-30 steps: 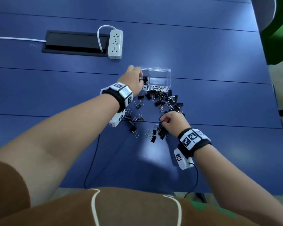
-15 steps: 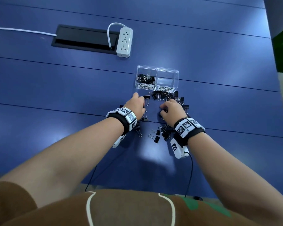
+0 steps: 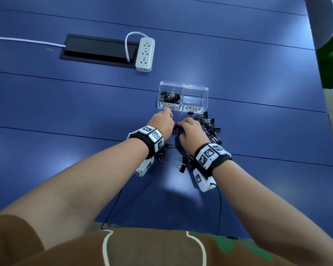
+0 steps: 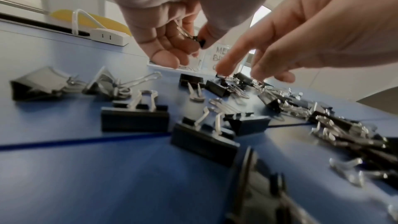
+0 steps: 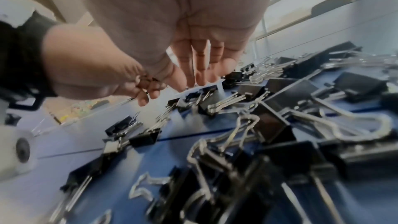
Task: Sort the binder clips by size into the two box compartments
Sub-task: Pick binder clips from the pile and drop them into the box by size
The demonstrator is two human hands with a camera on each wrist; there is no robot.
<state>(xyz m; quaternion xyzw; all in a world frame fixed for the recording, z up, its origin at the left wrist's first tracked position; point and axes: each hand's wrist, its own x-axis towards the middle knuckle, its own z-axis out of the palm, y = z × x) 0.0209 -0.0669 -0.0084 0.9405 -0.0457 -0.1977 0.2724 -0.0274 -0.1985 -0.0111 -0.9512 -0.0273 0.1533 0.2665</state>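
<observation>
A clear two-compartment box (image 3: 183,85) stands on the blue table. Its left compartment, labelled small (image 3: 168,106), holds several black clips; the right one, labelled medium (image 3: 193,109), looks empty. Black binder clips (image 3: 210,127) of two sizes lie scattered in front of the box and under my wrists. My left hand (image 3: 168,121) hovers just before the box, fingers curled, pinching a small binder clip (image 4: 199,40) by its wire handle. Beside it, my right hand (image 3: 185,125) reaches down with straight fingers (image 5: 198,76) onto the clips (image 4: 215,88).
A white power strip (image 3: 145,53) and a black cable slot (image 3: 98,49) sit far left of the box, with a white cord (image 3: 27,41) running left. The table's right edge lies near a green surface (image 3: 331,54). Thin black wrist cables (image 3: 219,208) trail to the near edge.
My left hand came back from the box to the pile and picked up a small clip. My right hand moved forward and left, close beside the left hand.
</observation>
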